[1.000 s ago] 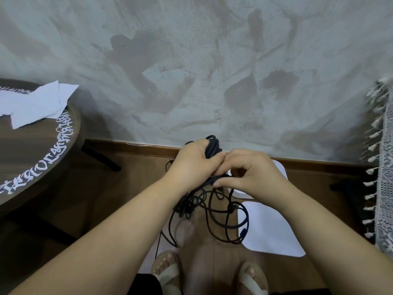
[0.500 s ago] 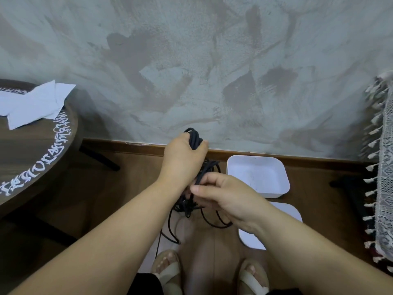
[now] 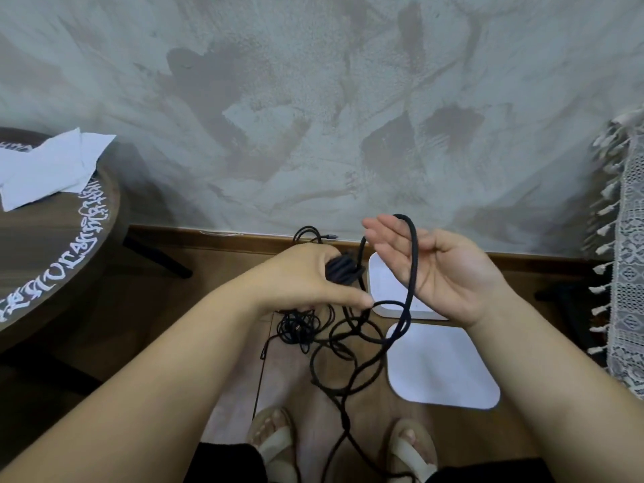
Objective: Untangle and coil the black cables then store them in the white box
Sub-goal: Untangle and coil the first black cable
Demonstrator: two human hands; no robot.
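Draping right hand [image 3: 449,273], black cable [image 3: 414,266] hangs vertically; left hand [image 3: 306,277] grips coil [image 3: 343,271].

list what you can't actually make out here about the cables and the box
Head view only:
- inside of the white box: mostly covered by the right hand, contents unknown
- coiled bundle: the left hand wraps it, turns uncountable
- tangle below that hand: strands too thin and overlapping to count cables
- loose cable: leaves at the bottom edge, its end unseen
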